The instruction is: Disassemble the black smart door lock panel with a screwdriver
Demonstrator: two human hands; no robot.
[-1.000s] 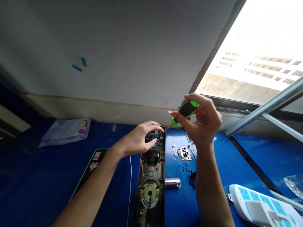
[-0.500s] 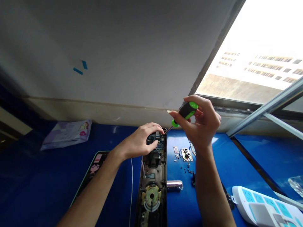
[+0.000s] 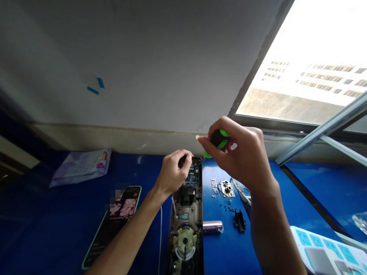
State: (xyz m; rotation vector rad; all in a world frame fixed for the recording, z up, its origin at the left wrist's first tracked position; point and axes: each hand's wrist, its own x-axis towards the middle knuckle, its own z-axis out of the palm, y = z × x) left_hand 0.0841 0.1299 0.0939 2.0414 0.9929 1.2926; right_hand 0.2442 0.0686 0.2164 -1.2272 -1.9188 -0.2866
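A black and green screwdriver [image 3: 220, 139] is gripped in my right hand [image 3: 242, 149], its shaft slanting down to the far right corner of a long dark speaker housing [image 3: 187, 214]. The housing lies opened, showing a blue circuit board [image 3: 192, 177] at its far end and a round speaker driver [image 3: 185, 241] nearer me. My left hand [image 3: 173, 173] is over the housing's far left corner, thumb and fingertips brought together beside the board. Whatever lies between those fingertips is hidden. A thin pink cable [image 3: 174, 206] runs along the housing's left side.
Right of the housing are a pink wrapped cylinder [image 3: 212, 227], a small circuit board [image 3: 227, 189], loose screws [image 3: 225, 208] and a black bracket [image 3: 240, 221]. A power strip [image 3: 329, 248] sits at lower right. To the left lie a phone [image 3: 114, 225] and a purple packet [image 3: 82, 166].
My left thumb and fingertips have drawn together above the board. The right hand and screwdriver have shifted slightly left and down, and the phone and black bracket show more fully.
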